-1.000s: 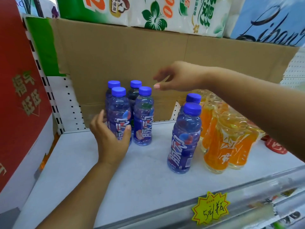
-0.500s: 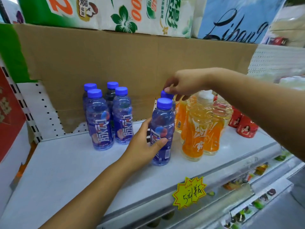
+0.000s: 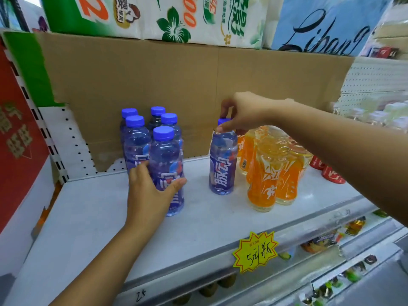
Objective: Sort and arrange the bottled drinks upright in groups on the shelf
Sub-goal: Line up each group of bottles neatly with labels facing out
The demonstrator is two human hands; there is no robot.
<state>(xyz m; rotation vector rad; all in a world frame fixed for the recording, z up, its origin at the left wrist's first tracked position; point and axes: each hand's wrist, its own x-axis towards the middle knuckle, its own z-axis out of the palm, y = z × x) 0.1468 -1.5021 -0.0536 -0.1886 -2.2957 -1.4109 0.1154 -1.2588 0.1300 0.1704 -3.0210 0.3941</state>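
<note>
Several blue-capped bottles of clear blue drink [image 3: 136,138] stand upright in a cluster at the back left of the white shelf [image 3: 92,219]. My left hand [image 3: 150,191] grips one more blue bottle [image 3: 165,155] at the front of that cluster, fingers round its lower body. My right hand [image 3: 240,111] pinches the cap of a single blue bottle [image 3: 221,164], which stands upright in the middle of the shelf. Right of it stand several orange drink bottles [image 3: 273,168], bunched together.
A cardboard sheet [image 3: 176,85] lines the back of the shelf. Red cans [image 3: 329,173] sit at the far right. A yellow price tag [image 3: 256,252] hangs on the front rail. A red panel [image 3: 17,133] closes the left side. Packs of tissue paper [image 3: 154,16] lie on the shelf above.
My left hand has carried the front blue bottle leftward to the cluster. My right hand has brought the other blue bottle forward by its cap, away from the orange bottles.
</note>
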